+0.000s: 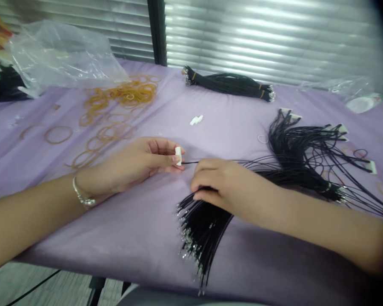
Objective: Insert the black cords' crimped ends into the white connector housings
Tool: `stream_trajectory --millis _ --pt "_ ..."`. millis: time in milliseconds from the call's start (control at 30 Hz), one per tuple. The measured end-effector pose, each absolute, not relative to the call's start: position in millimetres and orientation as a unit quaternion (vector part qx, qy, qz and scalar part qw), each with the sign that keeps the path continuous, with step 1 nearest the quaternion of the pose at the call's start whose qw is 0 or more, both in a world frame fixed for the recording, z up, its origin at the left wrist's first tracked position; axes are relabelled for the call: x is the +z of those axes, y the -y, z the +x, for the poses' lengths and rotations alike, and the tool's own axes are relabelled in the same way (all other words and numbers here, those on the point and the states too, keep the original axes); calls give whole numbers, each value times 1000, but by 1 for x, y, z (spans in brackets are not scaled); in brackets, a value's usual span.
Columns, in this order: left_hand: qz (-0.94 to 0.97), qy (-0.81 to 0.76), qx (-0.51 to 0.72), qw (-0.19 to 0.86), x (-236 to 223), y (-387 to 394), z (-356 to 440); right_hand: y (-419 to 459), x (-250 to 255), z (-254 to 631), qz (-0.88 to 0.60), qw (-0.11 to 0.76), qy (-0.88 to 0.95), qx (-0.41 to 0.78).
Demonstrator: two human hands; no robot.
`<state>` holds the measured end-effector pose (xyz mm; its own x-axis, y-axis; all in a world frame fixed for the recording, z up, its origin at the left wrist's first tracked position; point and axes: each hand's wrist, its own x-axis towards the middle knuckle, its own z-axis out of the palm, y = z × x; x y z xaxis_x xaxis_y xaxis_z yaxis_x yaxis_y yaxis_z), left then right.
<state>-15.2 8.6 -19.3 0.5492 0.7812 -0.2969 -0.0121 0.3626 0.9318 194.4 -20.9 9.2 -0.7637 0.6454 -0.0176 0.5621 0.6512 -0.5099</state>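
Observation:
Between the thumb and fingers of my left hand (147,157) is a small white plastic connector (178,156), with a black wire (190,162) running out of it to the right. My right hand (217,180) is closed just to the right, over the near end of a loose bundle of black wires (204,229). Its fingertips pinch at the bundle, and what exactly lies between them is hidden. Bare silver terminals (188,242) tip the fanned wires. Two or more white connectors (196,120) lie beyond my hands.
A tied bundle of black wires (230,85) lies at the back. At the right are wires with white connectors (306,144) attached. Amber rubber bands (124,95) are strewn at the left, by a clear plastic bag (67,55). A purple cloth (130,238) covers the table.

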Motion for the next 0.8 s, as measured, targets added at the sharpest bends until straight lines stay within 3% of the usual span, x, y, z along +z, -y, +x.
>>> stream_trajectory --millis 100,467,633,800 --pt "473 -390 277 740 -18 -9 -15 21 3 192 -326 35 900 287" --pt "482 -396 270 733 -15 -7 -14 25 -1 190 -325 69 896 294" --pt "475 -420 259 728 -11 -6 -13 20 7 194 -334 148 852 374" --pt "473 -437 248 724 -10 -7 -13 19 7 197 -396 228 810 367"
